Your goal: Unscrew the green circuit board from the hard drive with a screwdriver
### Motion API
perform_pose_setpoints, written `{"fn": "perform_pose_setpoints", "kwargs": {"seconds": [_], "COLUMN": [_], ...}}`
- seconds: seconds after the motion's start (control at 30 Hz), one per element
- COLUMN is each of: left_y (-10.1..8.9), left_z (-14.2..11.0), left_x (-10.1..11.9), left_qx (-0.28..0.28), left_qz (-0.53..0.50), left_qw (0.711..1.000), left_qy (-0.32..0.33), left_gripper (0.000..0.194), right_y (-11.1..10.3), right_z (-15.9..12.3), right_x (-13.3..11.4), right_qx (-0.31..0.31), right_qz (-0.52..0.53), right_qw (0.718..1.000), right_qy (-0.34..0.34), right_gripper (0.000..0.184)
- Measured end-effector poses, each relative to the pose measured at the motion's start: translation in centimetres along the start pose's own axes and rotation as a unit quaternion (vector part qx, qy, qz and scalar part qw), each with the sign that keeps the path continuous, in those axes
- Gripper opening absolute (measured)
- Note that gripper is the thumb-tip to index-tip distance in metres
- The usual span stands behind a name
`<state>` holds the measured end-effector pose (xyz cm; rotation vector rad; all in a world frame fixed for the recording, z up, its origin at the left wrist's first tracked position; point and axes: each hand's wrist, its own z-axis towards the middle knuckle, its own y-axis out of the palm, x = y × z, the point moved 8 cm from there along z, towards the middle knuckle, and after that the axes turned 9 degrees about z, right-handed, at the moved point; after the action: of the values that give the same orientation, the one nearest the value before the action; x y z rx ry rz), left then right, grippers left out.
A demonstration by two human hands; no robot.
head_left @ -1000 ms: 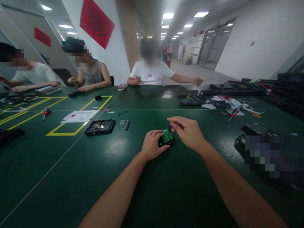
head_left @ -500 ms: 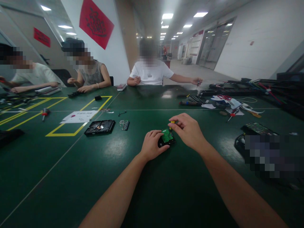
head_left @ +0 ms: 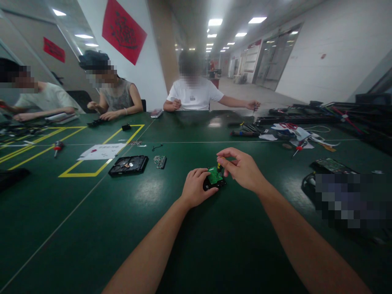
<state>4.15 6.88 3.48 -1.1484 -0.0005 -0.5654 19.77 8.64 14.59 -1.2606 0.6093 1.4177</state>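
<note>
A hard drive (head_left: pixel 210 184), black with a green circuit board (head_left: pixel 215 176) on its upper face, lies on the dark green table. My left hand (head_left: pixel 196 187) grips its left side, thumb along the near edge and fingers over the far part. Between the thumb and fingers of my right hand (head_left: pixel 240 166) is a small screwdriver (head_left: pixel 219 167) with a yellow and black handle. It stands nearly upright over the board; whether its tip sits in a screw is too small to tell.
Left of my hands lie a black drive casing (head_left: pixel 128 165) and a loose circuit board (head_left: pixel 159 161). A red-handled screwdriver (head_left: pixel 299 148), cables and papers lie at the right, near black equipment (head_left: pixel 330 165). Three people sit across the table, one in a white shirt (head_left: pixel 193 94).
My right hand's fingers have shifted on the screwdriver, so more of its yellow and black handle shows. My left hand and the hard drive stay put.
</note>
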Motion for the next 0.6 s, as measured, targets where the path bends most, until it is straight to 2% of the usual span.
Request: {"fn": "perform_pose_setpoints", "kwargs": {"seconds": [0.1,0.4,0.6], "left_y": [0.0,-0.1,-0.1], "left_z": [0.0,0.0,0.0], "left_x": [0.0,0.0,0.0], "left_qx": [-0.005,-0.008,-0.008], "left_qz": [-0.002,-0.002,-0.007], "left_qw": [1.000,1.000,1.000], "left_qy": [0.000,-0.001,0.001], "left_gripper": [0.060,0.061,0.061], "right_y": [-0.3,-0.9,-0.4], "right_z": [0.2,0.3,0.2], "right_x": [1.0,1.8,1.5], "right_qx": [0.019,0.037,0.028], "right_qz": [0.060,-0.034,0.017], "right_qw": [0.998,0.999,0.998], "right_qy": [0.029,0.019,0.044], "right_gripper": [0.027,0.036,0.032]}}
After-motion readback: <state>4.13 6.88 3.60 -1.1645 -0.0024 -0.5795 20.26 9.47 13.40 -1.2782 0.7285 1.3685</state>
